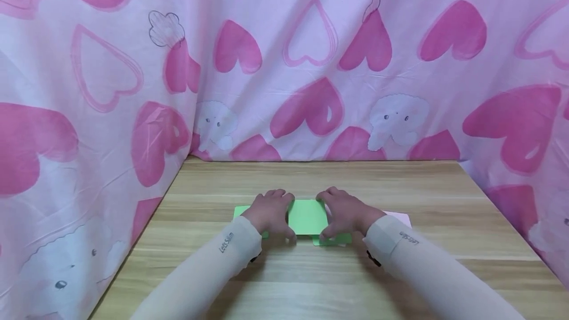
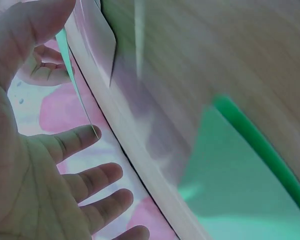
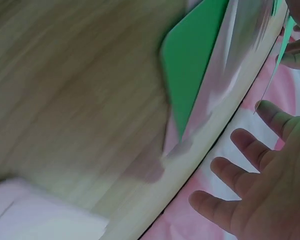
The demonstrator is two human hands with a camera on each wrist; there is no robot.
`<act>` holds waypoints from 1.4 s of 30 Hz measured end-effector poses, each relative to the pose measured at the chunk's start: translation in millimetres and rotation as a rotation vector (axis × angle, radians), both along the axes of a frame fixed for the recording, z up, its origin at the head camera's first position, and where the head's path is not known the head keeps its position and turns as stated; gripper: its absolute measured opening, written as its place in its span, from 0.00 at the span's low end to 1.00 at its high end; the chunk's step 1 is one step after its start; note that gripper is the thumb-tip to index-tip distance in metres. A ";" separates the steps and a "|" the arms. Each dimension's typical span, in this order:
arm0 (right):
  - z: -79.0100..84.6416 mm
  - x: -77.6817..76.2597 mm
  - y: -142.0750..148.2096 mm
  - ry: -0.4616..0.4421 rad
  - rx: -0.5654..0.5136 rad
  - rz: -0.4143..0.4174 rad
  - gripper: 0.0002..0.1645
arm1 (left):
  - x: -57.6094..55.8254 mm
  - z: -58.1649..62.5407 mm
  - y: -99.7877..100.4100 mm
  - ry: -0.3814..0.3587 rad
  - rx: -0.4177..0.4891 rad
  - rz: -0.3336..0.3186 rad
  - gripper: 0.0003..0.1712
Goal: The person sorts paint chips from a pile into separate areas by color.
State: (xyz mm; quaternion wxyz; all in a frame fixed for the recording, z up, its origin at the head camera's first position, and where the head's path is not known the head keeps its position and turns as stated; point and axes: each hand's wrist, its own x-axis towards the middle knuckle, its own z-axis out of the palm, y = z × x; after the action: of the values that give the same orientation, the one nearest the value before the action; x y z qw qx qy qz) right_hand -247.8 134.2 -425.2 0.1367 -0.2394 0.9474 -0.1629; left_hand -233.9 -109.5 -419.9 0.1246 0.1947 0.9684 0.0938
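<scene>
Both hands hold one light green card (image 1: 307, 217) above the wooden table. My left hand (image 1: 272, 212) has its left edge, with the thumb at the near corner and the index fingertip at the far corner. At the right edge my right hand (image 1: 344, 212) grips the same way. In the left wrist view the card (image 2: 66, 55) shows as a thin green sliver, and the other left fingers are spread apart. Below the held card another green card (image 1: 333, 239) lies over pale pink paper, as the right wrist view shows.
A green card stack (image 2: 240, 175) lies on the table beneath the left hand. Beside the right wrist is a pale pink card stack (image 3: 40, 215). Pink heart-patterned cloth (image 1: 306, 107) walls off the back and sides of the table (image 1: 311, 179).
</scene>
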 end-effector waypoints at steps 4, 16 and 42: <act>2.1 0.0 -17.6 0.025 0.001 0.029 0.60 | 2.1 2.4 -16.5 -0.004 0.008 0.021 0.59; -1.6 -0.2 -72.1 0.051 0.024 0.073 0.60 | 6.2 0.6 -64.4 -0.048 -0.017 0.128 0.61; -8.4 0.0 -142.6 0.068 0.051 0.143 0.57 | 17.3 -5.1 -130.0 -0.088 -0.016 0.229 0.61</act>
State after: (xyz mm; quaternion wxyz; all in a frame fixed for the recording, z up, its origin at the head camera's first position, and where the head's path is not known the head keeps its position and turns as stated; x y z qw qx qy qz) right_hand -247.8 -8.4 -433.6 0.1215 -0.3083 0.9358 -0.1204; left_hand -216.7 -239.5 -425.1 0.1571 0.0775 0.9786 0.1079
